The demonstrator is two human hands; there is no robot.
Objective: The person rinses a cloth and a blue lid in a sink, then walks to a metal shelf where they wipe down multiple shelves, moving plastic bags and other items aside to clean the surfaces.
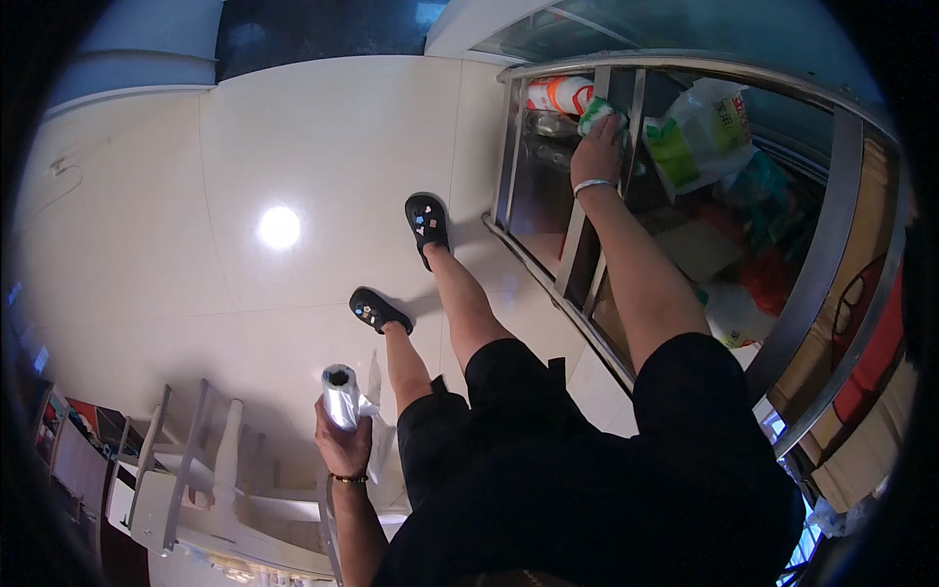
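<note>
My left hand (345,442) is closed around a roll of clear plastic film or bags (340,396). The roll stands nearly upright, its hollow core facing up, with a loose sheet hanging beside it. My right arm reaches to a metal-framed rack, where my right hand (598,155) holds a small green-and-white packet (596,110); its exact kind is unclear. Just beyond that packet lies an orange-and-white package (559,95). Right of the hand, past a metal upright, sits a white-and-green plastic bag (703,136) bearing writing.
The rack's metal rail (682,67) curves around its top. Inside lie clear plastic containers (552,125) and a red bag (766,281). Cardboard (858,469) leans at the right. White chairs (227,455) stand at lower left. My feet, in black clogs (427,220), rest on pale tiles.
</note>
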